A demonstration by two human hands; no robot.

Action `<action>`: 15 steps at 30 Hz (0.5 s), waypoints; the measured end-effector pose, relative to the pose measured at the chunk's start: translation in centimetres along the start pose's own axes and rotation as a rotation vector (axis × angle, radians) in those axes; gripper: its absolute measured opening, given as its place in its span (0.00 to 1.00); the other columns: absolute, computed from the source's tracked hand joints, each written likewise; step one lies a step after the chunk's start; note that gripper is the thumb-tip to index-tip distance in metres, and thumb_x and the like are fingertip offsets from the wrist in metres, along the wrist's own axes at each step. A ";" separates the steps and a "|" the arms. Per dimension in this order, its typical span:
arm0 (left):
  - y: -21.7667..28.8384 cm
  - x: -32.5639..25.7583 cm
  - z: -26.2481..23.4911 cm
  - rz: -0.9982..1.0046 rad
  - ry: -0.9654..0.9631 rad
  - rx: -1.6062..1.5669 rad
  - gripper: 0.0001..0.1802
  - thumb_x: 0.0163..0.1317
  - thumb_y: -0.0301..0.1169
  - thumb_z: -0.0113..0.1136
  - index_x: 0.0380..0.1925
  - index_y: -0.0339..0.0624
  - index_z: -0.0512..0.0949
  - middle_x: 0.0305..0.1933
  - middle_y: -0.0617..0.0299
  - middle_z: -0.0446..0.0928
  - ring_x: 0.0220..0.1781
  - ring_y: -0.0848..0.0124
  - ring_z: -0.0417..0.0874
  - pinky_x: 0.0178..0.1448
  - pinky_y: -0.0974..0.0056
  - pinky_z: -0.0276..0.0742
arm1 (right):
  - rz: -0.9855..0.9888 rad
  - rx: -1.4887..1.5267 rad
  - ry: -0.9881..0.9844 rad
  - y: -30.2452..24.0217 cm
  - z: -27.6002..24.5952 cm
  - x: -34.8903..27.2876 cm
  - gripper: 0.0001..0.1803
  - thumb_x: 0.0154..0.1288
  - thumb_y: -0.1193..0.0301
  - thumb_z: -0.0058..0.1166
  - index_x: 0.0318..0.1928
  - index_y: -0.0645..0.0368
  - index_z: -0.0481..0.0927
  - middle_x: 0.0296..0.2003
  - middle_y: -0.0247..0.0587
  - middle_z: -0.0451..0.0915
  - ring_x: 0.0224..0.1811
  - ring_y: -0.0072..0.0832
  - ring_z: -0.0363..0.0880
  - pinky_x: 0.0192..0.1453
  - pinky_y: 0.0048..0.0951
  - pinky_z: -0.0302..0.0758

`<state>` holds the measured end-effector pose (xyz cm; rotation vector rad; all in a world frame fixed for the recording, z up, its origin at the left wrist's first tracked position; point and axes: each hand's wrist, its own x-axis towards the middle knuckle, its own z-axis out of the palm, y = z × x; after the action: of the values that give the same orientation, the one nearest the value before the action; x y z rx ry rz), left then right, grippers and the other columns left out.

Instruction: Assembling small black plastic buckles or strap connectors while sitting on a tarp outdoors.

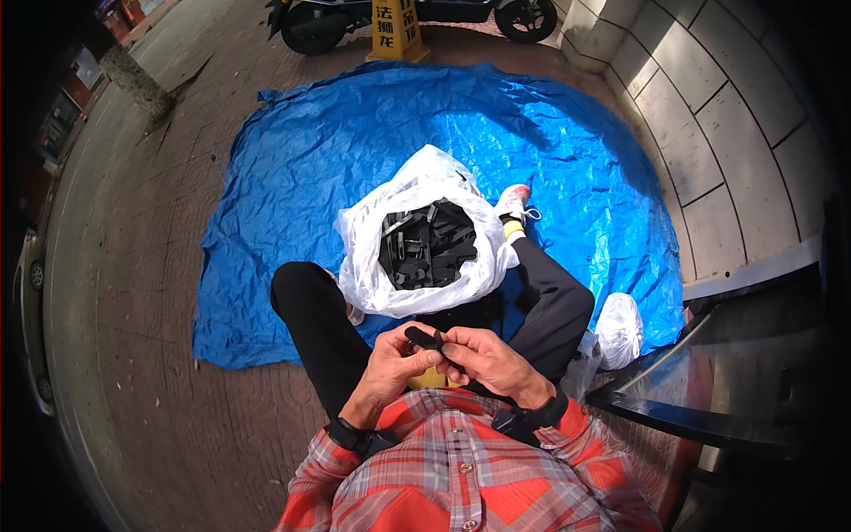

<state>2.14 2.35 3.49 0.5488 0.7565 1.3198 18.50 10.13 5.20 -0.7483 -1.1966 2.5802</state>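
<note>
In front of my belly, my left hand point(396, 365) and my right hand point(490, 362) meet with bent fingers. Between them they grip a small black rounded piece point(420, 337), whose blunt end pokes up past my left fingers. Its other end is partly covered by my right thumb and fingers, so its exact kind does not show. Just beyond the hands, between my legs, stands an open white plastic bag point(359, 257) with its rim rolled wide. Many black plastic-looking parts point(429, 245) fill it.
A wrinkled blue tarp point(292, 160) covers the paving. By my right knee sits a small tied white bag point(619, 330), near a dark glossy panel point(700, 417). A tiled wall point(709, 160) runs along the right. A yellow sign stand point(397, 35) and a scooter point(310, 25) are beyond the tarp.
</note>
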 end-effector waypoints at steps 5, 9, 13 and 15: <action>0.4 0.0 0.3 -0.007 0.071 0.006 0.11 0.54 0.25 0.60 0.36 0.34 0.73 0.32 0.58 0.77 0.33 0.70 0.80 0.42 0.67 0.76 | -0.245 -0.176 0.253 0.2 1.4 0.1 0.12 0.67 0.65 0.46 0.41 0.62 0.71 0.29 0.31 0.72 0.26 0.14 0.68 0.29 0.15 0.66; 0.7 -0.1 0.8 -0.019 0.078 0.110 0.10 0.55 0.24 0.59 0.37 0.34 0.74 0.30 0.60 0.78 0.33 0.72 0.79 0.42 0.70 0.75 | -0.247 -0.147 0.209 0.4 1.5 0.5 0.14 0.65 0.65 0.49 0.44 0.62 0.71 0.29 0.28 0.71 0.28 0.12 0.66 0.29 0.15 0.64; 0.6 0.1 1.9 -0.027 0.159 0.079 0.13 0.50 0.30 0.66 0.35 0.36 0.76 0.27 0.68 0.75 0.25 0.82 0.70 0.30 0.77 0.62 | -0.179 0.147 0.191 0.7 1.1 0.4 0.11 0.64 0.66 0.50 0.40 0.60 0.72 0.27 0.28 0.71 0.25 0.12 0.65 0.26 0.14 0.61; 0.3 0.0 2.2 -0.013 0.156 0.047 0.14 0.50 0.29 0.66 0.35 0.36 0.76 0.28 0.68 0.75 0.26 0.82 0.70 0.30 0.77 0.62 | -0.171 0.202 0.177 0.8 0.7 0.2 0.10 0.63 0.67 0.52 0.39 0.60 0.72 0.26 0.28 0.71 0.24 0.13 0.65 0.26 0.13 0.60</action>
<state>3.62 2.54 5.18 0.4811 0.9196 1.3463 18.00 9.21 4.93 -0.7748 -0.8907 2.3926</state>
